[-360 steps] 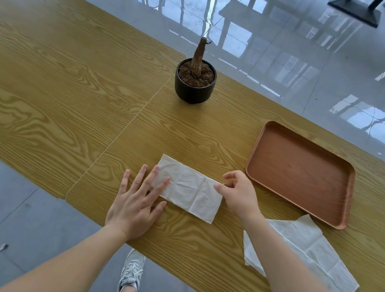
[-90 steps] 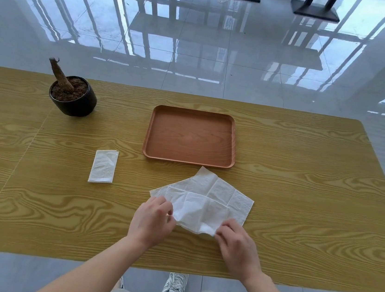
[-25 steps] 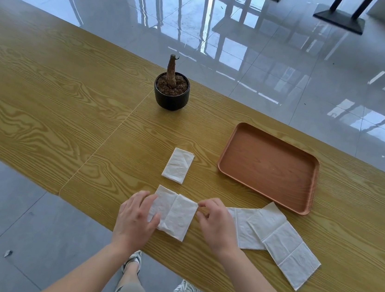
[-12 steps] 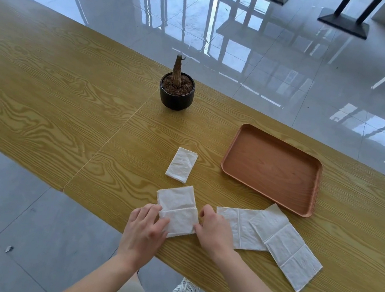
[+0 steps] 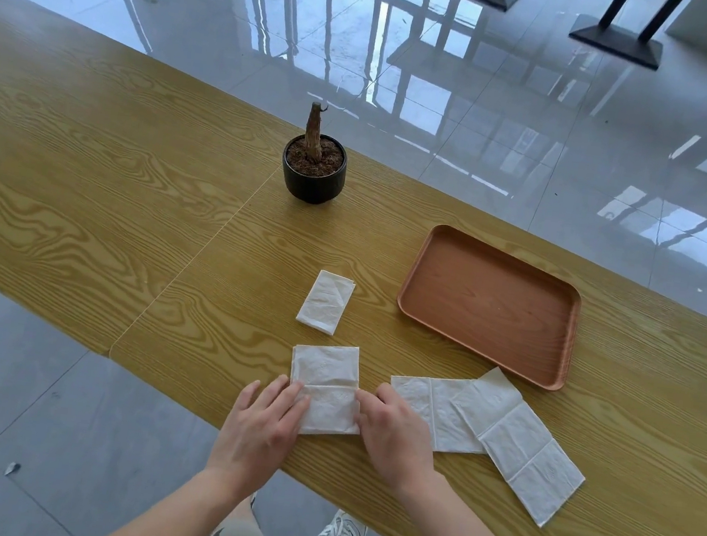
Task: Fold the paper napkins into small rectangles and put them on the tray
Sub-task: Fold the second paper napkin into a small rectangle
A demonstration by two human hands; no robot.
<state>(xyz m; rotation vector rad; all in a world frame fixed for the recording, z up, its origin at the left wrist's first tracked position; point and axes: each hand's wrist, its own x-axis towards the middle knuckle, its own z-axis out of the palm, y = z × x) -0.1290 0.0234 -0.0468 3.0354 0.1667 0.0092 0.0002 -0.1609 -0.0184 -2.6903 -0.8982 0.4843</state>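
Note:
A white napkin lies near the table's front edge, its near half folded up over the far half. My left hand holds its left side with the fingers on the folded flap. My right hand holds its right side, fingers curled at the paper's edge. A small folded napkin rectangle lies just beyond it. Two partly folded napkins overlap to the right. The brown tray stands at the back right with nothing in it.
A black pot with a bare stem stands behind the napkins. The wooden table stretches far to the left, with a seam running down its middle. The front edge is close to my hands. Glossy floor and table bases lie beyond.
Over the last second the napkin under my hands was turned and its near half folded up over the far half. Both hands slid to its near corners.

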